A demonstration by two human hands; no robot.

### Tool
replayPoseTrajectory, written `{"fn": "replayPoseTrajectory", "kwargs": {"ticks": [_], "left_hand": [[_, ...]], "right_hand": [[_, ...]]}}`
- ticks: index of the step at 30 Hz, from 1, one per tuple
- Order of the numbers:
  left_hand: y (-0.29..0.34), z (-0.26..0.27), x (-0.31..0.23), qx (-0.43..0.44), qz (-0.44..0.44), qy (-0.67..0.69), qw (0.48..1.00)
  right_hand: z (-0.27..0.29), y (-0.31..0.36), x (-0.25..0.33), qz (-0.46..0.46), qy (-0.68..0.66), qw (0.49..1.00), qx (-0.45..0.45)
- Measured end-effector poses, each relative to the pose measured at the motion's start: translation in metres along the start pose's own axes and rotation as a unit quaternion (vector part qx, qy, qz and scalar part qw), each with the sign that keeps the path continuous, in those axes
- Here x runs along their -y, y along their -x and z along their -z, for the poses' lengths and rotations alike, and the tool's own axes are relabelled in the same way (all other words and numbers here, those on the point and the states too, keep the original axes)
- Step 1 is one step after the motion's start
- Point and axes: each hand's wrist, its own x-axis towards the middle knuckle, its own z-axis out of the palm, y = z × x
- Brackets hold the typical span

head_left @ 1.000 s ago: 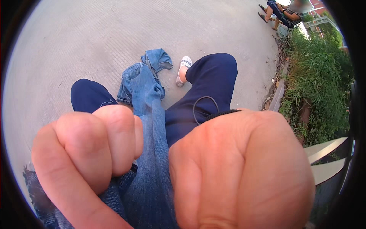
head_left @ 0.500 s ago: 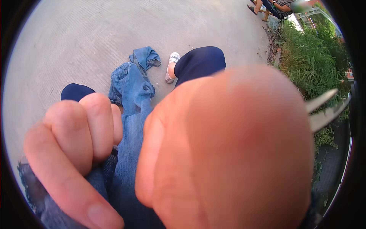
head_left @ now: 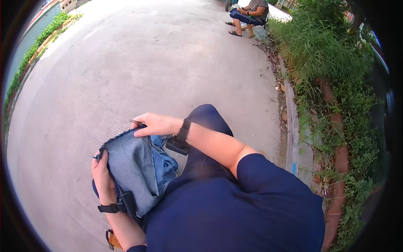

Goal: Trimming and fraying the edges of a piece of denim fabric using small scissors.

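A piece of blue denim clothing (head_left: 134, 170), its frayed raw edge turned up, lies across my lap. At its left end, my left hand (head_left: 102, 170) pinches that edge between thumb and fingers. My right hand (head_left: 155, 125) is closed at the far end of the same edge, thumb on the cloth. From its fingers pokes a small pair of snips (head_left: 136, 122), two thin prongs pointing left; their grip is hidden in the hand. Brighter blue folds of the denim hang on the right, beside my right knee.
Grey concrete paving (head_left: 168, 63) spreads in front of me. On the right runs a kerb (head_left: 291, 122) with tall grass and shrubs (head_left: 323, 54). Another person (head_left: 252, 12) sits on a low wooden stool (head_left: 250, 30) at the far right. Black bands with small boxes circle both my wrists.
Both hands, close up and filling much of the view before, are now lower at the denim. The cloth's raw edge is now stretched between them. The snips have swung from right to left.
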Motion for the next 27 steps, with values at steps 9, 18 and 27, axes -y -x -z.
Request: {"fn": "replayPoseTrajectory", "kwargs": {"ticks": [9,18,27], "left_hand": [[-0.018,0.004,0.009,0.076,0.086,0.076,0.99],[-0.018,-0.064,-0.047,0.118,-0.026,0.038,0.992],[-0.098,-0.016,-0.027,0.036,0.055,0.026,0.998]], "right_hand": [[0.022,-0.005,0.003,-0.021,0.049,0.999,0.012],[0.076,-0.004,0.114,0.04,0.205,0.978,0.018],[0.074,-0.074,0.056,-0.066,0.109,0.992,0.019]]}}
